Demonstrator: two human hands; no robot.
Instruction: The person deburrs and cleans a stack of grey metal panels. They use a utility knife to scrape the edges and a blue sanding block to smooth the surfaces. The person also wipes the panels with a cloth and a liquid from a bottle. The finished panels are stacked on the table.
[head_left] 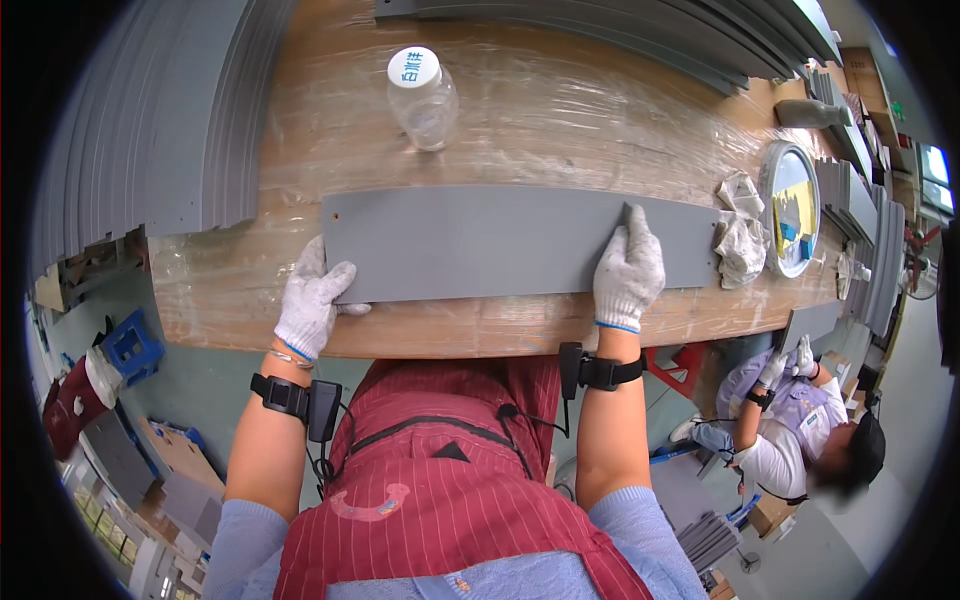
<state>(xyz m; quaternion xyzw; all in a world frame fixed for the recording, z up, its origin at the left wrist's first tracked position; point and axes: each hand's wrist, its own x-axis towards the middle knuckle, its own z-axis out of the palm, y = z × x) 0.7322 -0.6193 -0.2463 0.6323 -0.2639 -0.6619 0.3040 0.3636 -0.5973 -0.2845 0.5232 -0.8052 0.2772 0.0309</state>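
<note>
A long, flat grey panel (470, 243) lies across the wrapped table in front of me, with small holes near its ends. My left hand (316, 295), in a white knitted glove, grips the panel's near left corner, thumb on top and fingers partly under the edge. Toward the panel's right part, my gloved right hand (629, 262) rests on its upper face, fingers drawn together. A small dark bit shows at those fingertips; what it is cannot be made out.
Beyond the panel stands a clear plastic bottle (425, 105) with a white cap. Crumpled white cloths (741, 245) and a round lid (790, 210) holding yellow and blue pieces lie at right. Stacked grey panels (150, 120) rise at left. A co-worker (800, 430) sits at lower right.
</note>
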